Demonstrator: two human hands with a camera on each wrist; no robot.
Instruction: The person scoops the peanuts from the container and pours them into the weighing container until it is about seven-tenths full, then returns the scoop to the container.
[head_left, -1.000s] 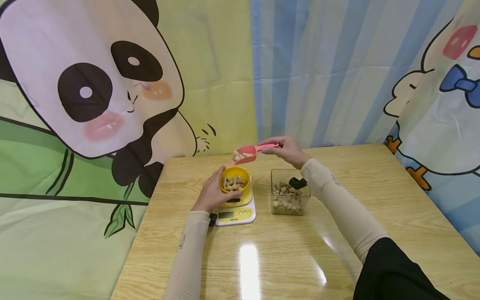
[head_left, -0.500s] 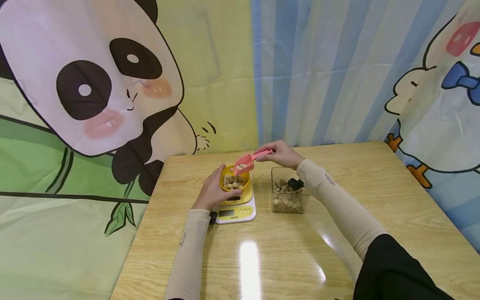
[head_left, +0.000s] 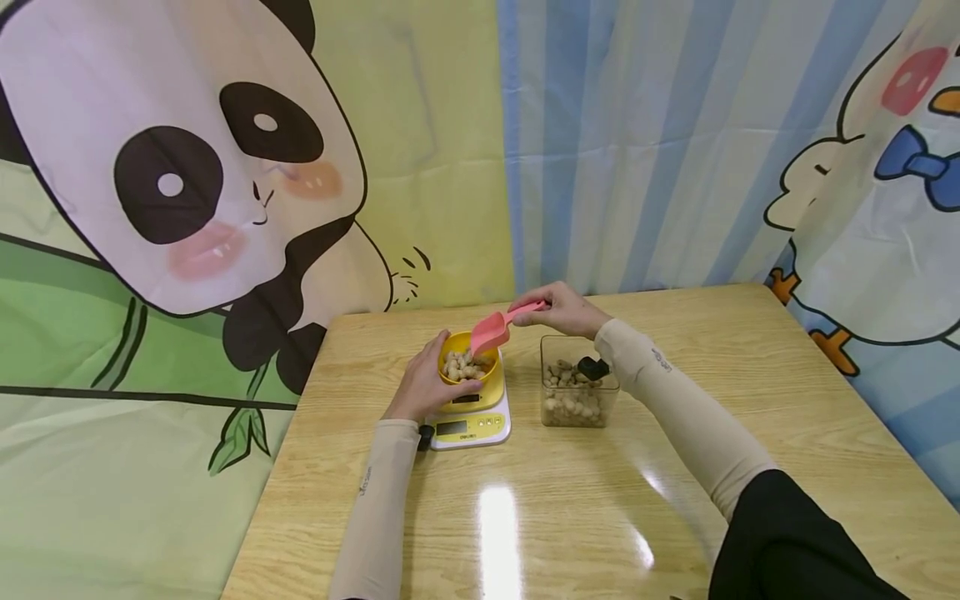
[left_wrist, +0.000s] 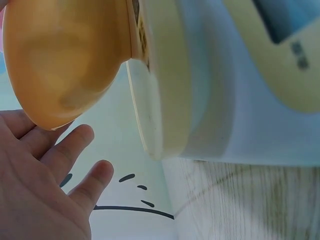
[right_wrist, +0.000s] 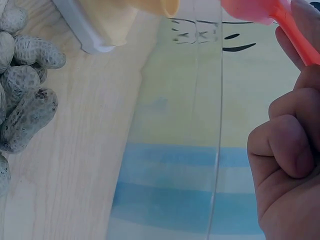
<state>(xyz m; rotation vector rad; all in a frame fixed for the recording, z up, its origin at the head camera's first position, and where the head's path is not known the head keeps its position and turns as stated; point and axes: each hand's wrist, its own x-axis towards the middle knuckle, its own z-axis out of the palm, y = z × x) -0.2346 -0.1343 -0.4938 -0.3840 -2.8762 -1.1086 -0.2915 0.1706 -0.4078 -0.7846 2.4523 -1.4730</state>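
My left hand holds a yellow bowl from its left side, thumb along the near rim and fingers toward the far side. Peanuts in their shells lie in the bowl, which stands on a yellow-and-white kitchen scale. In the left wrist view, some fingers touch the bowl's wall while others extend free. My right hand pinches the handle of a pink scoop. The scoop tilts down over the bowl's right rim, with no peanuts visible in it. The right wrist view shows curled fingers below the handle.
A clear square container with more peanuts stands right of the scale, under my right wrist. All this is on a wooden table. Behind its far edge hangs a curtain printed with cartoon animals.
My right hand has lowered the scoop leftward to the bowl and tipped it; the peanuts it carried have left it for the bowl. My left hand has stayed on the bowl.
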